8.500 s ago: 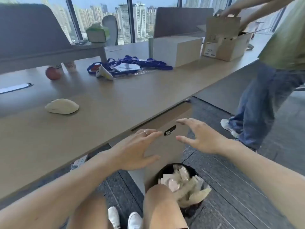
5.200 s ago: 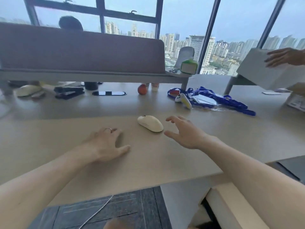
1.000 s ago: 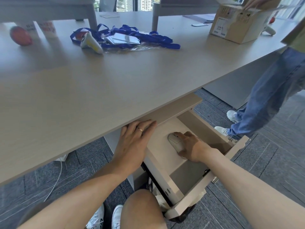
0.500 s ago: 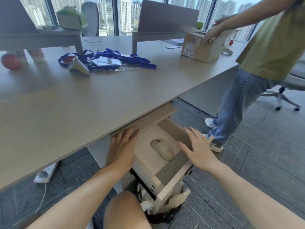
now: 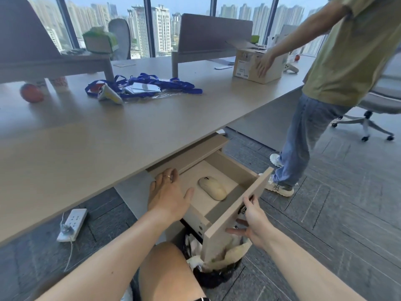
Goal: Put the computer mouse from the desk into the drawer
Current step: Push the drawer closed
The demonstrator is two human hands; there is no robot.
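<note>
mouse (image 5: pixel 212 188): it's in the open drawer (image 5: pixel 236 210), lying flat on the floor of it, nearer the front panel, nothing touching it
left hand (image 5: pixel 167 195): yours, fingers spread, palm down on the drawer's left edge, holding nothing
right hand (image 5: pixel 252 221): open too, fingers up against the outside of the front panel by the lock

High-rise office, long shared desk (image 5: pixel 130 135) with divider screens (image 5: pixel 214 33), swivel chair (image 5: pixel 377 105), lanyards (image 5: pixel 147 85), floor-to-ceiling windows (image 5: pixel 160 25) over city towers
</note>
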